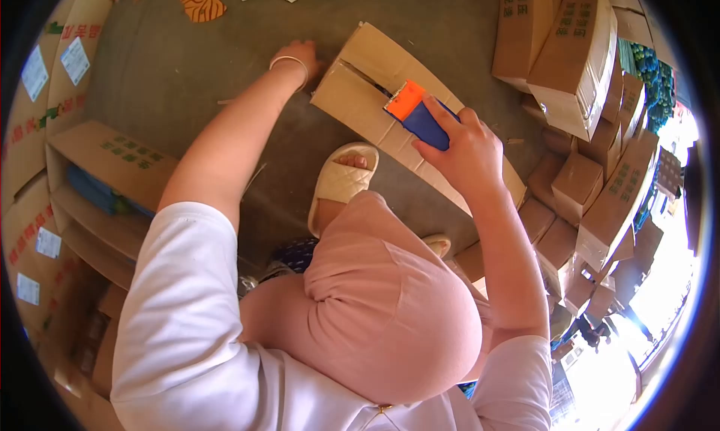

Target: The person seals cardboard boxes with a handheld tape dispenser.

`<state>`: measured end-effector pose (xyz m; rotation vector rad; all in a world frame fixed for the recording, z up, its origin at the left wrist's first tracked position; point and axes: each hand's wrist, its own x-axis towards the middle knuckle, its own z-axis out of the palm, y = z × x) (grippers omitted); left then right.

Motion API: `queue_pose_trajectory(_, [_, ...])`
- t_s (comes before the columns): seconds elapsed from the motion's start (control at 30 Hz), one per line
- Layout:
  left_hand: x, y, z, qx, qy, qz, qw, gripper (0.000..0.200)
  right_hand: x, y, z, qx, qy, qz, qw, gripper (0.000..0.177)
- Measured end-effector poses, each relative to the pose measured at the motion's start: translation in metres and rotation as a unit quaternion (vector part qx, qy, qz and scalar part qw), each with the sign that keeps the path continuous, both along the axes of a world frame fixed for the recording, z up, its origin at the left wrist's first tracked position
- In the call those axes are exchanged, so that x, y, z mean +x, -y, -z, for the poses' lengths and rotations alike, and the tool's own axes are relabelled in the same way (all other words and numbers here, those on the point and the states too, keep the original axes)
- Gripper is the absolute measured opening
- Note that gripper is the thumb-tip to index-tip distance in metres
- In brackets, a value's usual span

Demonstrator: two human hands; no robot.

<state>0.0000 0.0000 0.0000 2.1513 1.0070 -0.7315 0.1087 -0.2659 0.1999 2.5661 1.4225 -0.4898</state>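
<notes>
The orange-and-blue tape dispenser (423,116) is at the seam of the cardboard box (399,140) on the floor (165,49); poor bracing could let the box skid, skewing it. The right hand (471,148), forearm reaching forward, grasps the dispenser; the left hand (301,61) stretches beside the box's end, its grip unclear.

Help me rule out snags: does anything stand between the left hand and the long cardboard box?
Nothing visible does. The left hand is beside one end of the long cardboard box; whether they touch is unclear. The tape dispenser in the right hand is farther along the box.
</notes>
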Motion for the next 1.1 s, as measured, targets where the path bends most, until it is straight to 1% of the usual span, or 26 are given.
queue_pose_trajectory(0.07, [-0.005, -0.004, -0.028, -0.013, 0.088, -0.028, 0.996, 0.063, 0.001, -0.002, 0.006, 0.066, 0.027, -0.047, 0.996, 0.067])
queue_pose_trajectory(0.1, [-0.002, 0.016, -0.036, -0.016, 0.090, -0.018, 0.996, 0.063, 0.005, 0.006, 0.003, 0.064, 0.029, -0.037, 0.997, 0.067])
queue_pose_trajectory(0.13, [0.000, 0.033, -0.043, -0.088, 0.221, -0.116, 0.964, 0.061, 0.007, 0.004, 0.003, 0.056, 0.032, -0.037, 0.997, 0.066])
queue_pose_trajectory(0.17, [-0.003, 0.052, -0.051, -0.159, 0.336, -0.210, 0.904, 0.058, 0.005, 0.004, 0.003, 0.048, 0.026, -0.037, 0.998, 0.065])
queue_pose_trajectory(0.2, [-0.006, 0.071, -0.057, -0.055, 0.278, -0.176, 0.943, 0.058, 0.000, 0.003, 0.003, 0.050, 0.016, -0.026, 0.998, 0.065])
queue_pose_trajectory(0.23, [-0.008, 0.072, -0.051, -0.054, 0.275, -0.165, 0.946, 0.058, -0.002, 0.001, 0.001, 0.037, 0.009, -0.026, 0.999, 0.065])
queue_pose_trajectory(0.3, [-0.003, 0.074, -0.042, -0.058, 0.324, -0.208, 0.921, 0.058, 0.004, 0.004, -0.004, 0.023, 0.008, -0.014, 1.000, 0.065])
queue_pose_trajectory(0.33, [0.001, 0.077, -0.051, -0.094, 0.332, -0.222, 0.912, 0.056, 0.008, 0.007, -0.005, 0.034, 0.002, -0.013, 0.999, 0.066])
queue_pose_trajectory(0.37, [0.001, 0.077, -0.041, -0.115, 0.328, -0.219, 0.912, 0.055, 0.010, 0.012, -0.005, 0.045, -0.007, -0.013, 0.999, 0.067])
queue_pose_trajectory(0.43, [0.002, 0.091, -0.037, -0.104, 0.299, -0.188, 0.930, 0.059, 0.017, 0.030, -0.004, 0.052, -0.010, -0.012, 0.999, 0.066])
queue_pose_trajectory(0.47, [0.009, 0.094, -0.034, -0.104, 0.302, -0.180, 0.930, 0.059, 0.022, 0.040, -0.003, 0.057, -0.011, -0.018, 0.998, 0.066])
queue_pose_trajectory(0.53, [0.016, 0.105, -0.033, -0.293, 0.338, -0.213, 0.868, 0.068, 0.026, 0.060, 0.000, 0.065, -0.013, -0.004, 0.998, 0.066])
queue_pose_trajectory(0.57, [0.021, 0.110, -0.033, -0.292, 0.339, -0.209, 0.870, 0.068, 0.031, 0.068, 0.000, 0.075, -0.012, 0.003, 0.997, 0.066])
queue_pose_trajectory(0.63, [0.034, 0.116, -0.046, -0.389, 0.271, -0.248, 0.845, 0.072, 0.039, 0.079, -0.002, 0.073, -0.008, 0.009, 0.997, 0.066])
queue_pose_trajectory(0.67, [0.037, 0.123, -0.052, -0.416, 0.258, -0.254, 0.834, 0.073, 0.042, 0.086, -0.003, 0.064, -0.008, 0.013, 0.998, 0.066])
queue_pose_trajectory(0.7, [0.043, 0.127, -0.060, -0.418, 0.253, -0.245, 0.837, 0.073, 0.045, 0.092, -0.005, 0.065, -0.010, 0.024, 0.998, 0.066])
queue_pose_trajectory(0.77, [0.052, 0.136, -0.074, -0.442, 0.188, -0.251, 0.840, 0.069, 0.052, 0.102, -0.008, 0.047, -0.040, 0.045, 0.997, 0.067])
queue_pose_trajectory(0.8, [0.059, 0.139, -0.066, -0.440, 0.190, -0.246, 0.842, 0.069, 0.054, 0.107, -0.008, 0.051, -0.038, 0.048, 0.997, 0.067])
queue_pose_trajectory(0.83, [0.073, 0.140, -0.054, -0.271, 0.226, -0.183, 0.918, 0.064, 0.059, 0.111, -0.005, 0.053, -0.033, 0.041, 0.997, 0.068])
queue_pose_trajectory(0.87, [0.087, 0.138, -0.042, -0.092, 0.251, -0.113, 0.957, 0.059, 0.064, 0.112, -0.004, 0.053, -0.029, 0.036, 0.998, 0.068])
queue_pose_trajectory(0.9, [0.102, 0.137, -0.055, -0.090, 0.252, -0.108, 0.958, 0.059, 0.066, 0.113, -0.004, 0.057, -0.028, 0.041, 0.997, 0.068])
queue_pose_trajectory(0.93, [0.120, 0.138, -0.080, -0.091, 0.295, 0.045, 0.950, 0.055, 0.066, 0.114, -0.003, 0.065, -0.050, 0.037, 0.996, 0.069])
queue_pose_trajectory(0.97, [0.134, 0.142, -0.094, -0.090, 0.331, 0.195, 0.919, 0.051, 0.067, 0.113, -0.001, 0.073, -0.072, 0.030, 0.994, 0.069])
queue_pose_trajectory(1.0, [0.149, 0.152, -0.093, -0.089, 0.328, 0.196, 0.920, 0.051, 0.067, 0.112, -0.004, 0.069, -0.068, 0.032, 0.995, 0.068])
queue_pose_trajectory(1.03, [0.166, 0.164, -0.089, -0.138, 0.226, 0.233, 0.936, 0.051, 0.068, 0.109, -0.005, 0.071, -0.074, 0.031, 0.994, 0.068])
queue_pose_trajectory(1.1, [0.170, 0.173, -0.085, -0.186, 0.108, 0.265, 0.940, 0.053, 0.069, 0.110, -0.007, 0.067, -0.089, 0.025, 0.993, 0.063])
